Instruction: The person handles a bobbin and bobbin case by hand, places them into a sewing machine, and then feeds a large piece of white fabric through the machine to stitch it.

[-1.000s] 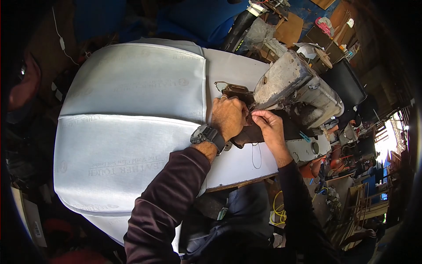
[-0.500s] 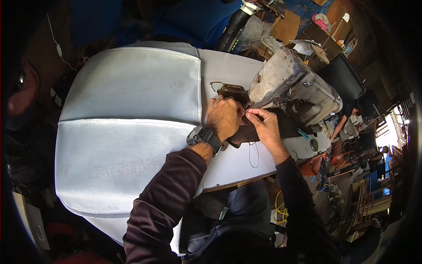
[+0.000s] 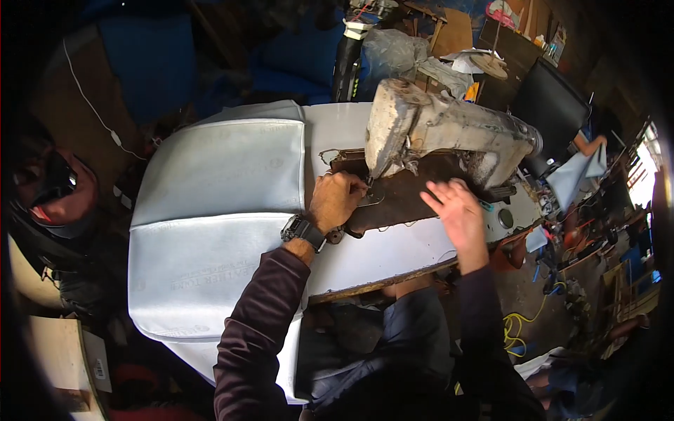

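Note:
An old, worn sewing machine [image 3: 449,126] with chipped pale paint stands on the white table. My left hand [image 3: 335,200], with a black watch on its wrist, is pinched beside the machine's needle area. A thin pale thread [image 3: 375,203] curves from its fingertips over the dark machine bed [image 3: 414,189]. To the right, above the front edge of the bed, my right hand [image 3: 460,214] is raised with fingers apart and nothing in it, slightly blurred. Left of my left hand lies a sewn grey-white fabric cover [image 3: 217,259] with seams and faint printed lettering.
The white table [image 3: 393,256] has a worn front edge. A small round green object [image 3: 505,218] sits at its right. Plastic bags [image 3: 393,52] and scraps crowd the back. A yellow cable [image 3: 519,326] lies on the floor. Another person's arm [image 3: 590,145] shows at the far right.
My right hand has left my left hand's fingertips and moved right, opening. My left hand stays pinched by the needle area. The camera view has shifted.

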